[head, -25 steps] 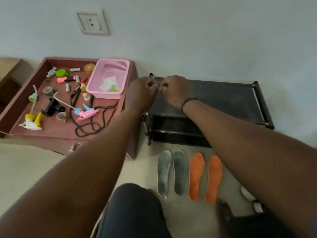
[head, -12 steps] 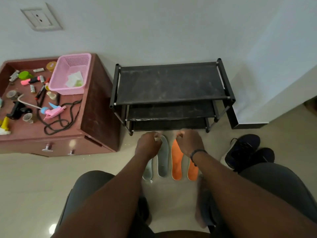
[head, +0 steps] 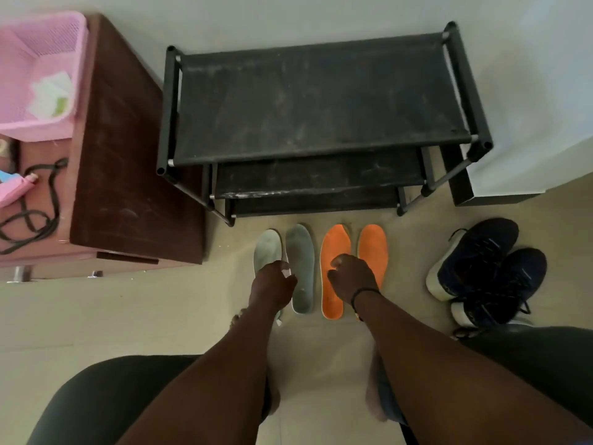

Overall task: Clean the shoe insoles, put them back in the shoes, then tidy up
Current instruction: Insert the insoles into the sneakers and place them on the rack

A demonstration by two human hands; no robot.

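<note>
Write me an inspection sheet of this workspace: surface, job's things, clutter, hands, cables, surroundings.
Surface: beige floor, a few small specks near the cabinet.
Job's things: two grey insoles and two orange insoles side by side on the floor before the shoe rack; pair of dark shoes to their right.
Clutter: pink basket holding white paper, on the brown cabinet.
Hands: left hand over the grey insoles, right hand over the orange ones; fingers loosely curled, contact unclear.
Cables: black cord looped on the cabinet top.
Surroundings: white wall behind the rack.

insoles point(head: 321, 268) before rack point(head: 317, 101), shoes point(head: 484, 271) right
</note>
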